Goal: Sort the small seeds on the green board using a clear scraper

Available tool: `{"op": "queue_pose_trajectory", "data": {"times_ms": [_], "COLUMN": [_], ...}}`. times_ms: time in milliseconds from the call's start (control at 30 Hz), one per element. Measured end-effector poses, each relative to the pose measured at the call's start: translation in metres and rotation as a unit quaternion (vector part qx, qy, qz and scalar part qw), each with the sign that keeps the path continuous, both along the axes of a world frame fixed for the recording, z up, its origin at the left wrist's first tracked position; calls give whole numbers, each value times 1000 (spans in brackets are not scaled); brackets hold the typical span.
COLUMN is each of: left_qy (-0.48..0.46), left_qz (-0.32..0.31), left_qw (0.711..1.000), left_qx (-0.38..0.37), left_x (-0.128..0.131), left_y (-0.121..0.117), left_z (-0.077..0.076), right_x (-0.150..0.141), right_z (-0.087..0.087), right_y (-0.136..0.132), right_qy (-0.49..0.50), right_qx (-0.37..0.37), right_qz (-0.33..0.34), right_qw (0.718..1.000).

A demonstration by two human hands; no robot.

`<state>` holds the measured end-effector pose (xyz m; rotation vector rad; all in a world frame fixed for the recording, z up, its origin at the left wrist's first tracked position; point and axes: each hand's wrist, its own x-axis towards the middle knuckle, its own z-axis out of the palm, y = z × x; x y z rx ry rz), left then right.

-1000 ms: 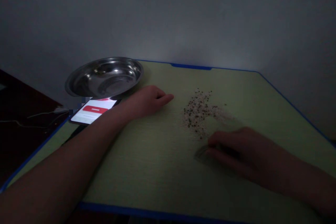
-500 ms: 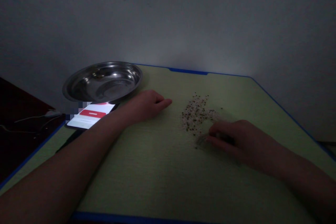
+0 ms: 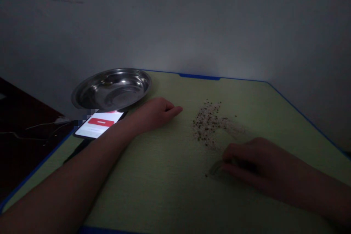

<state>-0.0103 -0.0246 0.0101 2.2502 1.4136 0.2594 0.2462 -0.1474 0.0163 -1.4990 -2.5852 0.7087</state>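
A scattered patch of small pale grains mixed with dark seeds (image 3: 207, 122) lies on the light green tabletop (image 3: 153, 179). Close to its near right side, my right hand (image 3: 251, 162) is closed around what looks like a fork (image 3: 215, 168), its curved end low over the table; motion blur and dim light soften its outline. One dark seed (image 3: 206, 176) lies by the fork's tip. My left hand (image 3: 159, 112) rests on the table left of the patch, fingers curled in and thumb pointing right, with nothing visible in it.
A wide stainless steel basin (image 3: 112, 89) stands at the back left. A phone with a lit screen (image 3: 100, 126) lies before it, partly behind my left forearm. The table has a blue edge (image 3: 200, 76) and meets a grey wall (image 3: 175, 18). White cables (image 3: 41, 124) hang at left.
My right hand has drawn the fork toward me, away from the patch, and a dark seed has moved nearer with it. The left hand stays in place; the view shifted slightly.
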Motion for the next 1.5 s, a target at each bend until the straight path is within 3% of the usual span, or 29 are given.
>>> {"op": "queue_pose_trajectory", "data": {"times_ms": [167,300,633,867,1067,1300,1500], "left_qy": [4,3,-15,-28,-16,-17,-12], "left_qz": [-5,-6,-1,-3,1,9,-2], "left_qw": [1000,1000,1000,999,1000,1000,1000], "left_qx": [3,9,12,15,13,-2,6], "left_x": [2,3,4,4,1,3,2], "left_y": [-1,-1,-3,-1,0,-2,-2], "left_z": [1,2,3,0,-2,2,3], "right_x": [-3,-11,-26,-29,-25,-2,12], "right_z": [-1,-4,1,1,-7,-8,-4], "right_y": [6,5,-27,-29,-21,8,24], "right_qy": [-18,-5,49,48,23,-35,-59], "right_qx": [17,9,-76,-36,29,94,92], "right_qz": [-7,29,92,139,63,-53,-105], "right_qw": [1000,1000,992,988,997,994,988]}}
